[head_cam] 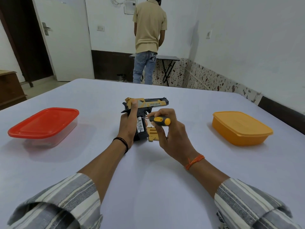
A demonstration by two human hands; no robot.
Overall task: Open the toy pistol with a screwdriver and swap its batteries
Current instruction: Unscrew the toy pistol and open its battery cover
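A black and yellow toy pistol [153, 104] lies on its side at the middle of the table. My left hand [127, 124] grips its handle from the left. The handle's compartment is uncovered, and white batteries [140, 124] show inside it. My right hand [168, 129] holds a black and yellow screwdriver [160, 121], whose tip points at the top of the batteries. The yellow compartment cover [152, 133] lies flat on the table just right of the handle, partly under my right hand.
A clear box with a red lid [44, 123] stands on the left of the white table [148, 171]. An orange lidded box [241, 128] stands on the right. A person stands at a small folding table beyond the far edge, facing away.
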